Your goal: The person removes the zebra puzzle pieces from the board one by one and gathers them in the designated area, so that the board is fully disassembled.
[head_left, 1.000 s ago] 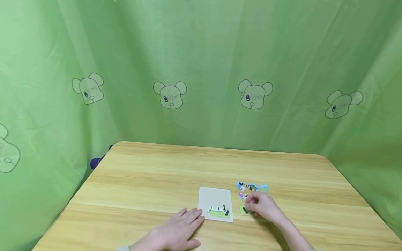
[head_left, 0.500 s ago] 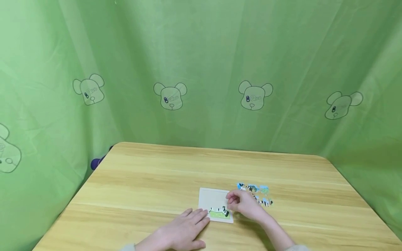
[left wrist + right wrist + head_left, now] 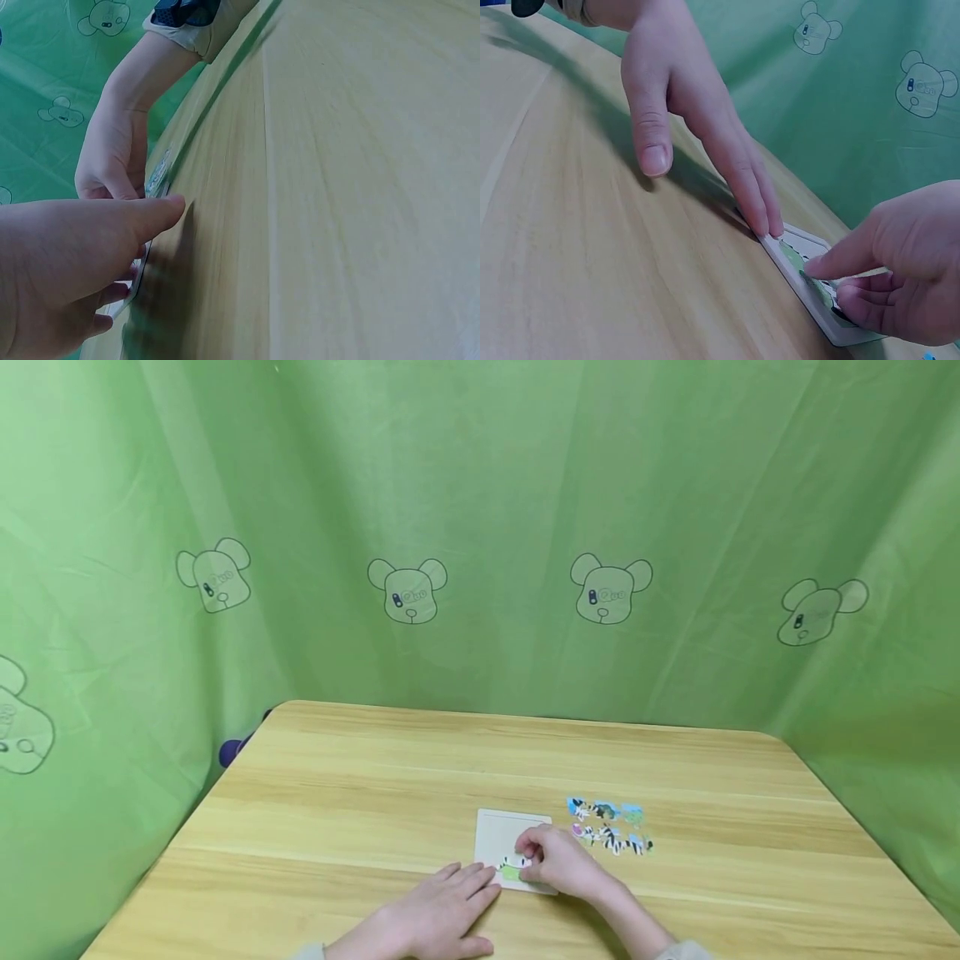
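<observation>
A pale puzzle board [image 3: 491, 831] lies on the table, with green-and-white zebra puzzle pieces [image 3: 512, 872] along its near edge. My left hand [image 3: 438, 912] lies flat, straight fingertips on the board's near left corner. Over the board's near right part, my right hand [image 3: 564, 865] pinches a puzzle piece, mostly covered by the fingers. The right wrist view shows the right thumb low over the green pieces [image 3: 793, 259], with the other fingers curled beside it. From the left wrist, the board is largely hidden behind the left hand [image 3: 75, 262].
Right of the board lie loose puzzle pieces in two rows: blue-toned ones [image 3: 604, 810] at the back and zebra-striped ones [image 3: 613, 841] in front. A green curtain [image 3: 495, 635] hangs behind the wooden table [image 3: 360, 777]. A purple object [image 3: 229, 752] shows past the left edge.
My right hand has taken a green-and-black puzzle piece from the near loose row and carried it left onto the board. The left hand has shifted slightly right.
</observation>
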A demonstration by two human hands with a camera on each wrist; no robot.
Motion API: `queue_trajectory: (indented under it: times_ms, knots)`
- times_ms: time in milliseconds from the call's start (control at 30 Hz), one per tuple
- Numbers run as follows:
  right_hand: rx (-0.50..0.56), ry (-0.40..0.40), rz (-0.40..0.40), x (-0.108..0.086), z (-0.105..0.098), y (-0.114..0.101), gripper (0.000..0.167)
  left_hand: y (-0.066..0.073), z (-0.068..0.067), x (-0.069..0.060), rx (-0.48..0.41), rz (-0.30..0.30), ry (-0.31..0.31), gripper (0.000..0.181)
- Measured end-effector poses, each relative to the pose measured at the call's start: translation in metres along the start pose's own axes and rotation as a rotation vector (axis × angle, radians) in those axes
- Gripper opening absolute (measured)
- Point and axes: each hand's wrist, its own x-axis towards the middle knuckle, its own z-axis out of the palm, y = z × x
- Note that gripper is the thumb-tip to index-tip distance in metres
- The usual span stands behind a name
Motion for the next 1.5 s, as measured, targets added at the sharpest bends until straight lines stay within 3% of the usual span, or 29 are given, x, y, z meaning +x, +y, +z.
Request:
queue_trajectory:
  times_ms: [267, 567, 767, 1000, 1267, 1500]
  knots:
    - [-0.084, 0.004, -0.029, -0.001, 0.002, -0.002, 0.020, 0.000, 0.001, 0.000, -0.003, 0.001, 0.000, 0.069]
    - [-0.008, 0.018, 0.017, -0.001, 0.005, 0.002, 0.025, 0.001, 0.001, 0.000, -0.010, -0.010, -0.001, 0.068]
    - [0.044, 0.054, 0.017, -0.004, 0.007, 0.007, 0.017, 0.001, 0.002, 0.000, -0.009, -0.018, -0.010, 0.069]
    - [0.152, 0.101, 0.056, -0.007, 0.008, 0.012, 0.009, 0.000, 0.003, 0.001, -0.012, -0.030, -0.013, 0.068]
    - [0.417, 0.068, 0.113, -0.011, 0.000, 0.019, 0.016, 0.000, 0.005, 0.002, -0.032, -0.028, -0.022, 0.069]
    - [0.452, 0.081, 0.136, -0.020, -0.015, 0.027, 0.019, 0.000, 0.005, 0.001, -0.028, -0.027, -0.009, 0.069]
